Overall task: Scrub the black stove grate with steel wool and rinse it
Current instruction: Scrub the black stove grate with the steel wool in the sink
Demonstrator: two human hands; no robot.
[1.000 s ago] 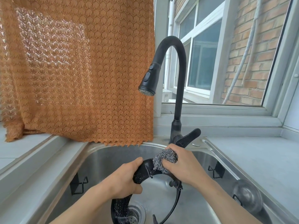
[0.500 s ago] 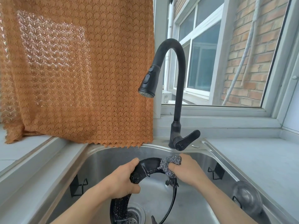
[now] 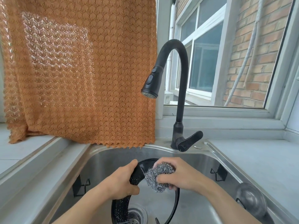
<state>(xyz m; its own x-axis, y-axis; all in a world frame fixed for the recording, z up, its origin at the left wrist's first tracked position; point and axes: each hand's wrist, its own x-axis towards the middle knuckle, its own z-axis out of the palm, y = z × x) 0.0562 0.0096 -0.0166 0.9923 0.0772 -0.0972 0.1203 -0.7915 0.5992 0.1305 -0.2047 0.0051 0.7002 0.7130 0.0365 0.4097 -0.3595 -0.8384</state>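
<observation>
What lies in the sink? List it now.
In the sink: the grate, steel wool pressed on it, both hands, a drain strainer and wall clips. Grate and hands hide part of the bottom.

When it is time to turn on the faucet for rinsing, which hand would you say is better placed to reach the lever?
Probably the right hand. It holds only the steel wool and sits nearer, below the faucet lever, which points right. The left hand grips and steadies the grate.
</observation>
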